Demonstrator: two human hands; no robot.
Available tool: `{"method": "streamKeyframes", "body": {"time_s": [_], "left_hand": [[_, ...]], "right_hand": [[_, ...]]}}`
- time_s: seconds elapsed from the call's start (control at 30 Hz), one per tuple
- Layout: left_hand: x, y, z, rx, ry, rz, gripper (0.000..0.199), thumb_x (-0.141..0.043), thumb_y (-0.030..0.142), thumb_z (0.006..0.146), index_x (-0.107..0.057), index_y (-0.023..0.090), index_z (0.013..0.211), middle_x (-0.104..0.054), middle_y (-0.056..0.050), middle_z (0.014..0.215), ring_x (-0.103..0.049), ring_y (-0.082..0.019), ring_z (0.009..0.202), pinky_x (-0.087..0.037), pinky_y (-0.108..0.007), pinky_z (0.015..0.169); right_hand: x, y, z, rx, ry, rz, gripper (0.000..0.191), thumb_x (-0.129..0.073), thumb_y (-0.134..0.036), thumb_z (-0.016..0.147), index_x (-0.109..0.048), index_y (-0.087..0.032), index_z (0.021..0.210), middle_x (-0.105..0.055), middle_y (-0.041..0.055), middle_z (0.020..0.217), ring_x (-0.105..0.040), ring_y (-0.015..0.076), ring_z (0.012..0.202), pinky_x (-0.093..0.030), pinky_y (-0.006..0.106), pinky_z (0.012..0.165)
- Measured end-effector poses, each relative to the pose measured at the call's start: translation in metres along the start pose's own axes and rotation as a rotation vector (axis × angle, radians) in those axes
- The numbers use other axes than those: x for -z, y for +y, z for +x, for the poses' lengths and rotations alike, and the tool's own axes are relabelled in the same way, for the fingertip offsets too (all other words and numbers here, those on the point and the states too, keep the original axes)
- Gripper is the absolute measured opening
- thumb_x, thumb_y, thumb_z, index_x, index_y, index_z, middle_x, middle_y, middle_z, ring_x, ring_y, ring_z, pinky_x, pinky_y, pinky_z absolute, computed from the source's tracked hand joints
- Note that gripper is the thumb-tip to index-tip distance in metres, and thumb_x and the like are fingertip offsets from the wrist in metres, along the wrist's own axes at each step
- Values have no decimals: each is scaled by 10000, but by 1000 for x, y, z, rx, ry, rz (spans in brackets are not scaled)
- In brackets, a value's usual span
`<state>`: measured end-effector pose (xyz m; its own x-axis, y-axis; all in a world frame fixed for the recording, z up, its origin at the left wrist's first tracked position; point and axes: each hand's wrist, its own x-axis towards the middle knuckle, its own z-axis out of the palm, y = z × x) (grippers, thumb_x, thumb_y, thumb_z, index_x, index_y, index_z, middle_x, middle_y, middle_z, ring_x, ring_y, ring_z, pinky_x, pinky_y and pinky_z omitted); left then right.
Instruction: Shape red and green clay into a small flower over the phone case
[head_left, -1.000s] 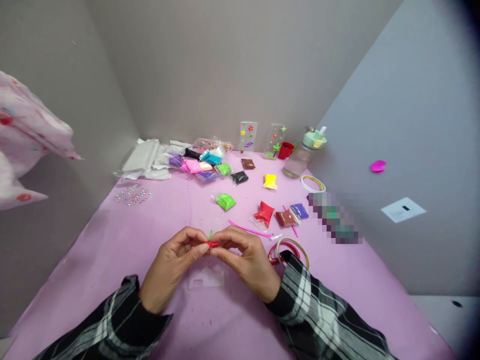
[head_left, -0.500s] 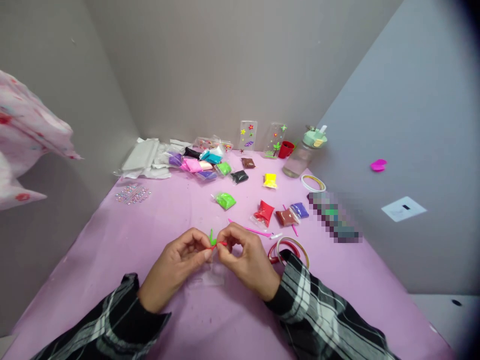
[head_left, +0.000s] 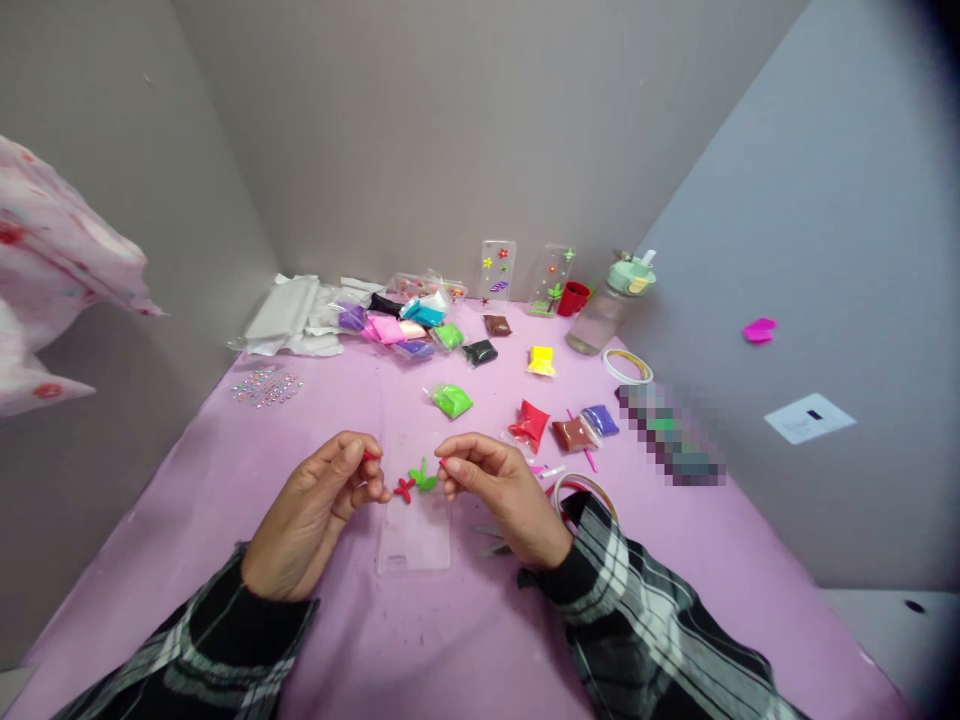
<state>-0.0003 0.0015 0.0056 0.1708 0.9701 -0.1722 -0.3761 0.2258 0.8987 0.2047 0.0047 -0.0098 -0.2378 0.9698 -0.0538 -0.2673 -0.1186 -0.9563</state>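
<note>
The left hand (head_left: 319, 515) pinches a red bit (head_left: 368, 456), the right hand (head_left: 506, 492) a red scrap (head_left: 442, 463). Between them, a clear case (head_left: 416, 545) lies on the table (head_left: 457, 650), bearing a red shape (head_left: 405, 489) and a green shape (head_left: 424, 482). The right hand partly hides what may be scissors (head_left: 492, 546); a red packet (head_left: 530, 426) lies beyond. The white card's (head_left: 810, 435) print is too small to read.
</note>
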Motion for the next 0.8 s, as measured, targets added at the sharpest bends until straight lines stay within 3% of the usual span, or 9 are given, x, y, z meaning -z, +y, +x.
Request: {"method": "streamKeyframes", "body": {"time_s": [0.23, 0.43, 0.53, 0.8], "left_hand": [[-1, 1, 1, 11, -17, 11, 290, -776, 467, 808, -709, 185, 831, -607, 24, 729, -591, -93, 646, -525, -165, 631], [-2, 1, 1, 18, -27, 2, 269, -785, 440, 805, -710, 184, 835, -603, 24, 725, -586, -94, 642, -521, -165, 632], [-2, 1, 1, 22, -26, 5, 259, -783, 430, 808, -708, 183, 833, -603, 22, 724, -586, -96, 643, -517, -166, 632], [-1, 0, 1, 32, -22, 1, 267, -799, 424, 791, -711, 174, 827, -609, 16, 714, -579, -99, 634, -509, -172, 622]], "right_hand": [[0, 4, -1, -52, -68, 18, 239, -760, -375, 832, -758, -178, 967, -721, 18, 800, -669, 123, 720, -552, 292, 743], [-3, 1, -1, -52, -45, 2, 245, -850, -311, 730, -735, -177, 899, -694, -20, 723, -635, 99, 635, -526, 241, 654], [-3, 2, -1, -29, -34, -13, 214, -816, -348, 771, -724, -170, 847, -696, -12, 710, -632, 99, 618, -531, 237, 631], [-1, 3, -2, 3, -78, -53, 233, -739, -390, 849, -767, -189, 962, -750, 30, 820, -668, 118, 671, -563, 272, 682]]}}
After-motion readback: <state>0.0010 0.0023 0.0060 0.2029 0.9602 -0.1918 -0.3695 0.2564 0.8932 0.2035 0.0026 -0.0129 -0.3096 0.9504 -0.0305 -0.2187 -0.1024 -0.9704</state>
